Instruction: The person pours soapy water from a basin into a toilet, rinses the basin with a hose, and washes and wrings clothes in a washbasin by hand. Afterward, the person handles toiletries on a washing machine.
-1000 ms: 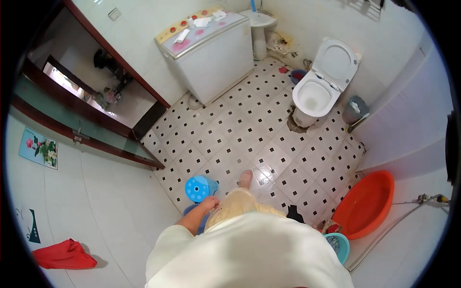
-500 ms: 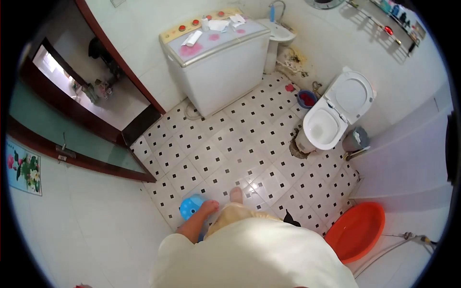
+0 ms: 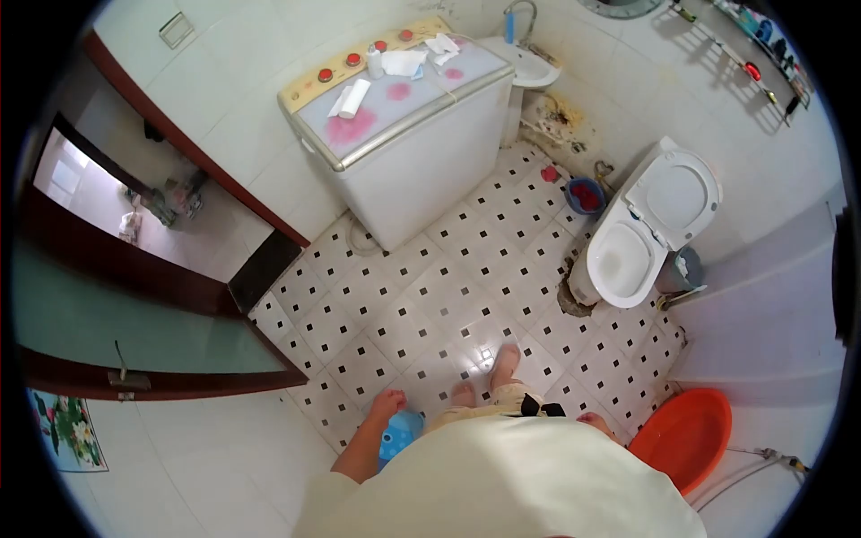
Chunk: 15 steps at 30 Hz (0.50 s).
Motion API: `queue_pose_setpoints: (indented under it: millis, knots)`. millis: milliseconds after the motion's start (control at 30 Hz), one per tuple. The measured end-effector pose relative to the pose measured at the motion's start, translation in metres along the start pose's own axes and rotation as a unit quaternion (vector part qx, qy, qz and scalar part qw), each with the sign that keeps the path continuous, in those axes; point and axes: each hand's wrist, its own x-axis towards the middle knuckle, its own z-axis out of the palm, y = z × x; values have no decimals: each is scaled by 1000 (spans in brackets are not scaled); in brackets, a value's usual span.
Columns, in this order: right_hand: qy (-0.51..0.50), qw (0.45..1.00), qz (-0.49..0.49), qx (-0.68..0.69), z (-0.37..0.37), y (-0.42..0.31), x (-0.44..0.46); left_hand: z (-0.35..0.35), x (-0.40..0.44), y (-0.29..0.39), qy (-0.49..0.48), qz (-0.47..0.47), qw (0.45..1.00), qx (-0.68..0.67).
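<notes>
My left hand [image 3: 389, 401] hangs at my left side with its fingers curled in, and nothing shows in it. Just below it in the view is a light-blue plastic item with white dots [image 3: 401, 436], partly covered by my arm and shirt; I cannot tell its kind. The hand looks apart from it. Only a bit of my right hand [image 3: 595, 423] shows past the shirt on the right side, and its fingers are mostly hidden. An orange-red basin [image 3: 686, 435] lies nearest to that hand.
Ahead stands a washing machine [image 3: 421, 170] with papers and a small bottle on top. A sink [image 3: 529, 67], a small blue basin [image 3: 585, 195], a toilet [image 3: 623, 260] with its lid up and a grey bin [image 3: 682, 269] line the right. An open door [image 3: 161, 359] is at left.
My view has shifted, and my right foot now shows in front of the left. My left hand has swung forward relative to the blue dotted item; part of my right hand has come into view.
</notes>
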Motion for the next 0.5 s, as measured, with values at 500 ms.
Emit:
queue_pose_setpoints:
  millis: [500]
  knots:
    - [-47,991,-56,-111,-102,-250,249,49,61,148,59,-15,997,-46]
